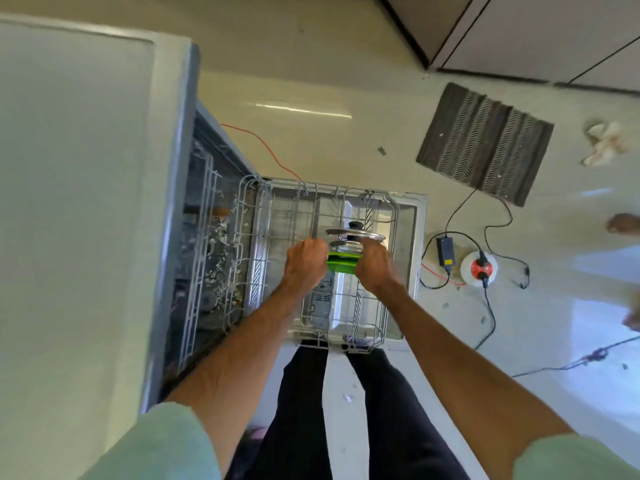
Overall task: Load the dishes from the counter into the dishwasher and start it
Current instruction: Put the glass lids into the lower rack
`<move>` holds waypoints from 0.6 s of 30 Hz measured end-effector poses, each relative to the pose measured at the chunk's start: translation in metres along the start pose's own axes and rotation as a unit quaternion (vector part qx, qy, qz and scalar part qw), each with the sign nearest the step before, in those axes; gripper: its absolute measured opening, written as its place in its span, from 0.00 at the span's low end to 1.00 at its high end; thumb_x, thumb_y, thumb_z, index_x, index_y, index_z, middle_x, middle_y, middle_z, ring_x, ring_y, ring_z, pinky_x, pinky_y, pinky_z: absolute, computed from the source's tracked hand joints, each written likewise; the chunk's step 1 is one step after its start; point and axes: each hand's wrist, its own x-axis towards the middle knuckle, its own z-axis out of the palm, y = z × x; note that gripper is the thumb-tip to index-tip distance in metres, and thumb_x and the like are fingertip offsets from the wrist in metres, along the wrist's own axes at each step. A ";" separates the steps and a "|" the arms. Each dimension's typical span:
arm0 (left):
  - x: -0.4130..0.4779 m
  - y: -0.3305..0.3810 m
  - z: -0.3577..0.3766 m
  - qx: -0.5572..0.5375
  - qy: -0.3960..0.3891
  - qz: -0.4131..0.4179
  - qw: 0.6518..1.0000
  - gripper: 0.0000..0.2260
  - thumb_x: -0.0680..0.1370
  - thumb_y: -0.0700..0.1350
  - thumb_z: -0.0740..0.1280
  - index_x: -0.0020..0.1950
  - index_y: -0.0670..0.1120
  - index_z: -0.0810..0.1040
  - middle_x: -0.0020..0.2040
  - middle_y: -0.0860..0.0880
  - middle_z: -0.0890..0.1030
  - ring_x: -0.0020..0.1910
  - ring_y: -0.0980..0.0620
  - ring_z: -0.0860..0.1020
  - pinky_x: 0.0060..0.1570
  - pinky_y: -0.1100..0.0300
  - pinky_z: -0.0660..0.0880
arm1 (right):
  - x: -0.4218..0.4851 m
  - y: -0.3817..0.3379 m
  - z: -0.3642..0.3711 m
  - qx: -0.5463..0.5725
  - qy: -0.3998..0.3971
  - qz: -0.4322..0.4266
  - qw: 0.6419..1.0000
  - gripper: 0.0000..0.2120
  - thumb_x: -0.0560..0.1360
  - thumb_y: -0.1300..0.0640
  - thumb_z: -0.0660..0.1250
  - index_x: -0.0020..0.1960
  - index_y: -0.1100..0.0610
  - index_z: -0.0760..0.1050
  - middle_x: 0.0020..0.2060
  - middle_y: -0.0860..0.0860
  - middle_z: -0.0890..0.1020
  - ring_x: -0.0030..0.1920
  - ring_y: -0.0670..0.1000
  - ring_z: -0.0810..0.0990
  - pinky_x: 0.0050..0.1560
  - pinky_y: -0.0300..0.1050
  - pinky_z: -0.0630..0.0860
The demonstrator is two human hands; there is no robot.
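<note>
**Green dish going into the bottom rack**

We have both hands on a green dish [341, 265], held edge-up over the rack [312, 192], which is pulled out of the dishwasher [188, 209] onto its open door [412, 216]. Our left hand [306, 259] is curled round one end and our right hand [374, 268] round the other. We see only the backs of the hands, so the fingertips are hidden. The dish hangs just beside two metal lids [371, 235] that stand on edge in the rack, and we cannot tell whether it touches them or sits in the wires yet.

It looks like thin, stiff plastic, possibly more than one piece together, so we judge it light and not fragile. It may be slick if wet. Holding it by the two ends suits it, since that keeps it upright for sliding between the wires. The counter [69, 168] lies to our left.
</note>
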 end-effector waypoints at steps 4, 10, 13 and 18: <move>-0.066 0.025 -0.041 -0.014 -0.001 -0.031 0.999 0.09 0.83 0.43 0.62 0.53 0.41 0.80 0.47 0.43 0.82 0.44 0.46 0.79 0.40 0.56 0.70 | -0.048 -0.044 -0.033 0.009 -0.048 -0.019 0.999 0.14 0.69 0.70 0.64 0.52 0.61 0.79 0.48 0.60 0.83 0.46 0.60 0.82 0.43 0.48 0.79; -0.185 0.037 -0.068 -0.022 -0.033 -0.120 0.992 0.09 0.78 0.40 0.64 0.54 0.45 0.83 0.52 0.44 0.83 0.54 0.42 0.82 0.52 0.51 0.78 | -0.136 -0.083 -0.062 -0.020 -0.145 -0.064 0.987 0.11 0.70 0.68 0.63 0.35 0.53 0.72 0.38 0.55 0.78 0.42 0.53 0.77 0.40 0.41 0.69; -0.243 0.034 -0.070 -0.061 -0.008 -0.175 0.983 0.08 0.75 0.41 0.64 0.47 0.49 0.83 0.50 0.47 0.84 0.52 0.44 0.82 0.52 0.52 0.79 | -0.173 -0.101 -0.070 -0.012 -0.165 -0.116 0.979 0.10 0.70 0.66 0.62 0.38 0.54 0.78 0.42 0.54 0.84 0.45 0.54 0.82 0.43 0.44 0.78; -0.336 0.038 -0.093 -0.107 0.088 -0.231 0.963 0.08 0.78 0.43 0.63 0.44 0.46 0.82 0.45 0.46 0.84 0.45 0.47 0.81 0.43 0.53 0.76 | -0.248 -0.154 -0.094 -0.011 -0.161 -0.236 0.958 0.13 0.73 0.68 0.61 0.47 0.61 0.84 0.46 0.56 0.85 0.48 0.56 0.84 0.50 0.50 0.82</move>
